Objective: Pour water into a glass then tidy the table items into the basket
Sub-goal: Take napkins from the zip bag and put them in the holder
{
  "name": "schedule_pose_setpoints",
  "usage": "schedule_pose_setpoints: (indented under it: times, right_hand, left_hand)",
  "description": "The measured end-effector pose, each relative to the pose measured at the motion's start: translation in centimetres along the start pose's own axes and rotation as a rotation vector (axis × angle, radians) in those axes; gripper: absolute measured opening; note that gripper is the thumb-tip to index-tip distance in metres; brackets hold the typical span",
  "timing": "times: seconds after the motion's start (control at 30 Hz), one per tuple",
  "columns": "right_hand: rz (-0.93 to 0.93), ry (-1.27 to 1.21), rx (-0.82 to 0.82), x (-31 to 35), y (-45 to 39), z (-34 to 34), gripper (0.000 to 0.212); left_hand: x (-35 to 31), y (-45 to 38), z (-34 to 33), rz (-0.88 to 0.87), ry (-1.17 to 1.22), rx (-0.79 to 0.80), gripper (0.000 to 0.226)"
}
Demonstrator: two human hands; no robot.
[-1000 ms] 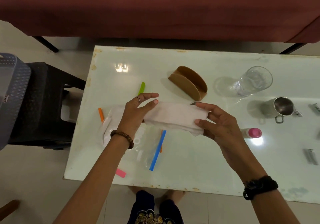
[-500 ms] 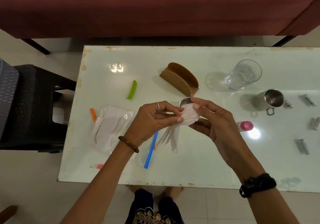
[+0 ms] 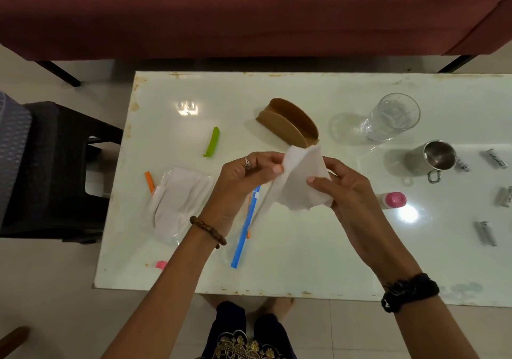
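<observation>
Both hands hold one white paper napkin point(image 3: 300, 181) above the middle of the white table point(image 3: 318, 250). My left hand point(image 3: 243, 177) pinches its left edge and my right hand point(image 3: 346, 189) grips its right side. Just behind the napkin stands an empty brown napkin holder point(image 3: 288, 121). A clear glass point(image 3: 390, 117) stands at the back right, with a steel mug point(image 3: 435, 159) in front of it. A clear packet of white napkins point(image 3: 177, 200) lies at the left. The grey basket point(image 3: 12, 142) shows at the left frame edge, on a dark stool.
Loose clips lie around: green point(image 3: 212, 142), orange point(image 3: 149, 181), pink point(image 3: 160, 264) and a long blue one point(image 3: 245, 228). A pink-capped bottle point(image 3: 393, 200) lies right of my right hand. Small grey items point(image 3: 484, 232) sit at the right edge. A maroon sofa point(image 3: 249, 12) runs behind the table.
The napkin was stretched wide between my hands, then folded small; now it is held as a larger folded sheet, raised toward the napkin holder.
</observation>
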State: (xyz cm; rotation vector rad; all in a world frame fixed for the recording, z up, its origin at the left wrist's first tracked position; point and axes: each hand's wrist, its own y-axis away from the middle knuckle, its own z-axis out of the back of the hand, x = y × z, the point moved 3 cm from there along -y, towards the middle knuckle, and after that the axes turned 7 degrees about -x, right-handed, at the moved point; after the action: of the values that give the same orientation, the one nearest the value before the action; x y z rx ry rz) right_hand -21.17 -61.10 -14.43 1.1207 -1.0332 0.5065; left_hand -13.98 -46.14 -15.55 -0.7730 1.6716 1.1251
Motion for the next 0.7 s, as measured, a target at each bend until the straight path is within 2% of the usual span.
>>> schedule_pose_setpoints:
  times: [0.1, 0.2, 0.3, 0.33, 0.37, 0.4, 0.43, 0.47, 0.5, 0.57, 0.7]
  right_hand:
    - [0.008, -0.014, 0.044, 1.0, 0.5, 0.6, 0.020]
    - [-0.029, -0.123, 0.202, 2.7, 1.1, 1.1, 0.017]
    - [-0.070, -0.219, 0.338, 4.0, 1.2, 1.4, 0.015]
    - [-0.080, -0.211, 0.343, 4.1, 1.0, 1.5, 0.017]
    - [-0.087, -0.168, 0.325, 4.1, 0.6, 1.7, 0.020]
    - [-0.086, -0.098, 0.294, 3.9, 0.3, 1.9, 0.020]
    - [-0.077, -0.011, 0.260, 3.8, -0.1, 2.1, 0.017]
    - [-0.056, 0.083, 0.223, 3.6, -0.6, 2.5, 0.013]
    - [-0.036, 0.169, 0.193, 3.6, -1.0, 2.7, 0.013]
    - [0.014, 0.321, 0.152, 3.7, -1.5, 2.9, 0.014]
    - [0.223, 0.712, 0.008, 4.5, -0.8, 1.6, 0.022]
  left_hand:
    - [-0.2, 0.1, 0.8, 0.134, 0.195, 0.034, 0.017]
    - [-0.3, 0.7, 2.2, 0.306, 0.441, 0.099, 0.021]
    - [0.0, 1.4, 2.5, 0.381, 0.636, 0.156, 0.038]
    - [0.6, 1.5, 2.3, 0.399, 0.637, 0.127, 0.044]
    - [1.3, 1.5, 2.1, 0.432, 0.624, 0.056, 0.048]
    - [2.1, 1.6, 1.6, 0.491, 0.696, 0.051, 0.049]
    - [2.4, 1.9, 0.6, 0.537, 0.774, 0.115, 0.054]
    - [2.7, 2.1, 0.0, 0.517, 0.742, 0.152, 0.062]
    - [2.9, 2.3, -0.2, 0.570, 0.727, 0.171, 0.067]
    - [4.0, 2.3, -0.5, 0.696, 0.801, 0.250, 0.063]
    - [4.7, 1.8, -0.4, 0.643, 0.724, 0.102, 0.047]
